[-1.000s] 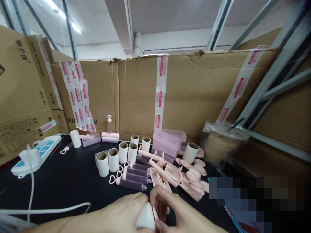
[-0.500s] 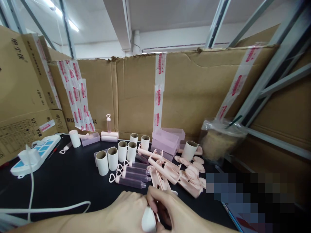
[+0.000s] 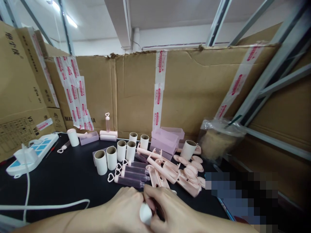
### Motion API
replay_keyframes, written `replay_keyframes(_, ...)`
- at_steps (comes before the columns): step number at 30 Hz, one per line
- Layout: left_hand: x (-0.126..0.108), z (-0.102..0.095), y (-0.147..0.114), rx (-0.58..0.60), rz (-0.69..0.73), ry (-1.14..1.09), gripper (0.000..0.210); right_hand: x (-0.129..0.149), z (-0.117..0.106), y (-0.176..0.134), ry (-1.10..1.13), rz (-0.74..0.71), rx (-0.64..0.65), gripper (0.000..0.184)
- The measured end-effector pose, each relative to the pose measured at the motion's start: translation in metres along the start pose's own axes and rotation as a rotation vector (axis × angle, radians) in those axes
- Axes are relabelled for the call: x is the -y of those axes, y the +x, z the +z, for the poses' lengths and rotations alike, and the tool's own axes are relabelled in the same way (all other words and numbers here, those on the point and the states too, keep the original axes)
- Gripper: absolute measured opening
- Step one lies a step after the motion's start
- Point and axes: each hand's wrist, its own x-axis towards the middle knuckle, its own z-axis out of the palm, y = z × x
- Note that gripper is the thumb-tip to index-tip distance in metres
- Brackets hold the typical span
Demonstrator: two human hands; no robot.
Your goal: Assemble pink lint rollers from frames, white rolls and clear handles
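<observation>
A white roll (image 3: 145,213) sits between my two hands near the front of the table, one rounded end showing. My left hand (image 3: 126,204) is closed around it from the left, its fingertips hidden. From the right, my right hand (image 3: 167,205) is closed too, thumb and fingers pressed at the roll's end. Just beyond my hands lie pale pink plastic holders (image 3: 162,171) and several clear purple tubes (image 3: 130,182) with heart-shaped loops. Pink round caps (image 3: 191,171) are heaped to the right.
Several upright white rolls (image 3: 100,163) stand past the tubes. Purple boxes (image 3: 165,142) are stacked at the back against a cardboard wall (image 3: 136,94). On the left are a white power strip (image 3: 43,150) and its cable. A plastic-lined container (image 3: 216,142) stands right.
My hands and the white roll have shifted slightly left in view. The roll has turned a little, and my right fingers have closed in at its end. The table items stay put.
</observation>
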Motion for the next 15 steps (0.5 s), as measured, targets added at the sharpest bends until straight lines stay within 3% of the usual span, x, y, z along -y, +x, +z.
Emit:
replay_keyframes(3,0.003,-0.005,0.0,-0.011,-0.002,0.0,0.032,-0.005,-0.002,0.002,0.071,0.021,-0.011,0.018)
replay_keyframes(9,0.004,-0.019,0.008,-0.073,-0.008,-0.067,0.047,-0.016,-0.012,0.01,0.497,0.222,0.153,0.022)
replay_keyframes(13,0.002,-0.022,0.016,-0.168,-0.003,-0.118,0.048,-0.025,-0.019,0.013,0.557,0.168,0.053,0.023)
replay_keyframes(15,0.006,-0.027,0.017,-0.199,-0.022,-0.166,0.047,-0.032,-0.021,0.014,0.596,0.122,0.076,0.023)
